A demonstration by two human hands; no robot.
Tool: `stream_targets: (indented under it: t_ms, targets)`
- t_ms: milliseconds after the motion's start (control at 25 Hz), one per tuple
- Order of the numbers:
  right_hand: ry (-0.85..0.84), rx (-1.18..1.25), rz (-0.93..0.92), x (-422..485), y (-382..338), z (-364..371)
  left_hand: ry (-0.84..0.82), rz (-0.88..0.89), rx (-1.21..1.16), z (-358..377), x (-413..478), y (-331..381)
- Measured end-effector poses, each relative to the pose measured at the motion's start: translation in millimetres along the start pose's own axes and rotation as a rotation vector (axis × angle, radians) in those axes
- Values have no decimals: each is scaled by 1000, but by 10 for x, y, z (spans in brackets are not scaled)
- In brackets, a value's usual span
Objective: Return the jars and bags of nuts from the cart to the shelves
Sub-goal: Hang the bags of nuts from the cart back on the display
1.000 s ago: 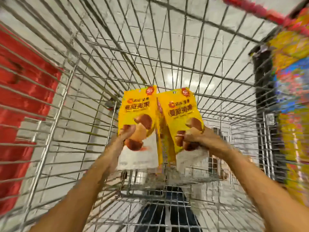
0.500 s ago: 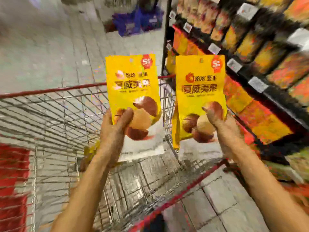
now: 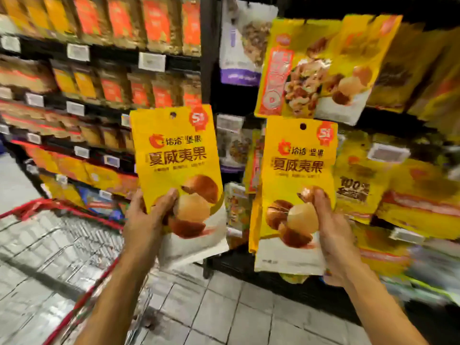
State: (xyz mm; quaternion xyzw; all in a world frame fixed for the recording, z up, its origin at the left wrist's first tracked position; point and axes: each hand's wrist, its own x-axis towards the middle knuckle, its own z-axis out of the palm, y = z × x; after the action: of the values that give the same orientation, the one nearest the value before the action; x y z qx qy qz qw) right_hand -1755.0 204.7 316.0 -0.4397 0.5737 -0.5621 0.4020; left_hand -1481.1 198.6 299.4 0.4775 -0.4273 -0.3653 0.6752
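The shelves (image 3: 112,54) are now faced head-on and fill most of the view, where 1.0 s ago only the wire basket of the cart was seen behind the bags. The cart (image 3: 57,207) is left low at the left, its red rim beside the left forearm. From this it is judged that both bags have been lifted clear of the cart and carried to the display, so the step in hand is placing, not picking.

2 matching yellow bags of nuts are held upright, side by side and apart. The left bag (image 3: 174,150) is held in front of the black shelf post, and the right bag (image 3: 298,165) just below a row of hanging bags (image 3: 311,66). A pack of like print is seen in that row, so its peg is judged the likely home. A further yellow edge is seen behind the right bag; whether it is a 3rd held bag cannot be told.

Both arms are raised forward and upward. The left hand (image 3: 146,220) is clamped on the lower part of its bag, with the thumb (image 3: 166,200) pressed on the front and the other fingers hidden behind. The right hand (image 3: 333,230) is clamped likewise on the lower right edge of its bag.
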Motion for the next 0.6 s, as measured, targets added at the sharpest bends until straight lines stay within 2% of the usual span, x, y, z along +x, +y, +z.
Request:
stream_targets:
  t_ms: [160, 600]
  targets:
    - [127, 12, -61, 244, -158, -696, -212, 19, -80, 995, 291, 24]
    - [453, 132, -141, 1154, -395, -1494, -622, 30, -189, 3170, 1087, 111]
